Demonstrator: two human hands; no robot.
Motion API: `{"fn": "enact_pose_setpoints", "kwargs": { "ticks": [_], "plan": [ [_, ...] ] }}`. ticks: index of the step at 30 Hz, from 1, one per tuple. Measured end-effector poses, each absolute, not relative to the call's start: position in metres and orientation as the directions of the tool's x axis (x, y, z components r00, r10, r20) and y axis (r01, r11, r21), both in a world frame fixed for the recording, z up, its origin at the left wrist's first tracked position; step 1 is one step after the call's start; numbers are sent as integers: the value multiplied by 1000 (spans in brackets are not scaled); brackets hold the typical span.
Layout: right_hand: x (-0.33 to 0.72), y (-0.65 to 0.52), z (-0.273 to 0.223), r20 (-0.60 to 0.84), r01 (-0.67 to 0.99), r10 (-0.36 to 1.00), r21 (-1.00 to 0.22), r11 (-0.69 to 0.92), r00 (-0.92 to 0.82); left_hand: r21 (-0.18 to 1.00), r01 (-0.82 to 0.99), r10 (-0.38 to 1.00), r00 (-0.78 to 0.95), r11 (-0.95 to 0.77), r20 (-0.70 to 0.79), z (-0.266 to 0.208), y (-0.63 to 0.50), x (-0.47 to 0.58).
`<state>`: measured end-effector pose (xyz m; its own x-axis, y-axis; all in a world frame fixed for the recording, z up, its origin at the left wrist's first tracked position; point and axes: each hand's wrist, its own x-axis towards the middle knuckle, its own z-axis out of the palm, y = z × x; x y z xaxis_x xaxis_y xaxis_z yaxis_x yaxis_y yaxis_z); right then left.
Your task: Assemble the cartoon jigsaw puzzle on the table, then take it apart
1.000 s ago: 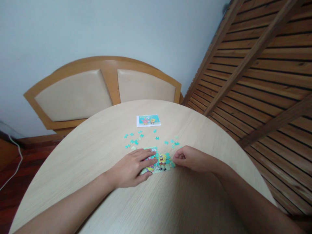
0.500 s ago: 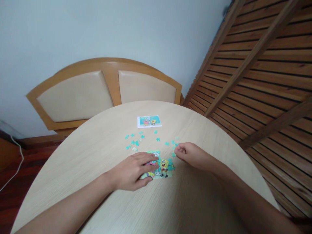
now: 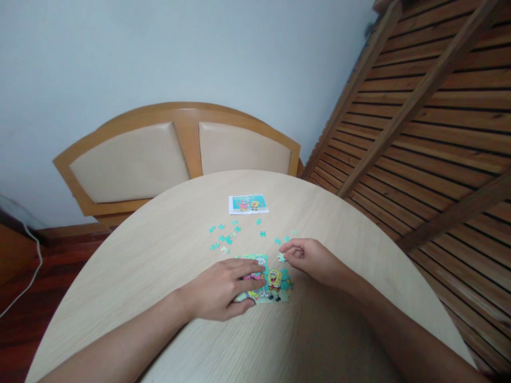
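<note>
A partly joined jigsaw puzzle [image 3: 274, 284] with cartoon figures lies flat on the round table near its middle. My left hand [image 3: 223, 287] rests over the puzzle's left part with fingers stretched out, hiding some of the picture. Just above the puzzle's upper right, my right hand [image 3: 306, 255] is closed in a pinch. A light green puzzle piece [image 3: 281, 257] shows at its thumb and fingertips.
Several loose puzzle pieces [image 3: 228, 239] are scattered beyond my left hand, and a few more pieces [image 3: 278, 241] lie beside my right hand. A picture card [image 3: 249, 204] is farther back on the table [image 3: 159, 229]. Behind stand padded chair backs [image 3: 243, 149] and a slatted wooden panel [image 3: 419, 127].
My right hand has shifted slightly left toward the puzzle, and a light green piece has moved with its fingertips. My left hand stays on the puzzle. The view has tilted slightly.
</note>
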<state>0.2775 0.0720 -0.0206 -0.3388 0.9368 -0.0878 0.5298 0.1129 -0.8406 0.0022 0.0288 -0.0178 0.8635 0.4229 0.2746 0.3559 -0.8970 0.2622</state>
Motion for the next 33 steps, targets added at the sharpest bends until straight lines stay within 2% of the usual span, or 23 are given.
{"fn": "enact_pose_setpoints", "kwargs": {
  "ticks": [13,23,33],
  "plan": [
    [279,75,-26,-65,564,932,-810,159,-356,260,302,372,883,-917,286,-17,28,4],
    [263,67,-25,36,541,928,-804,247,-371,268,280,355,885,-922,299,-18,28,5],
    [255,64,-24,55,579,929,-768,273,-365,266,270,342,898,-925,278,-18,28,6]
  ]
}}
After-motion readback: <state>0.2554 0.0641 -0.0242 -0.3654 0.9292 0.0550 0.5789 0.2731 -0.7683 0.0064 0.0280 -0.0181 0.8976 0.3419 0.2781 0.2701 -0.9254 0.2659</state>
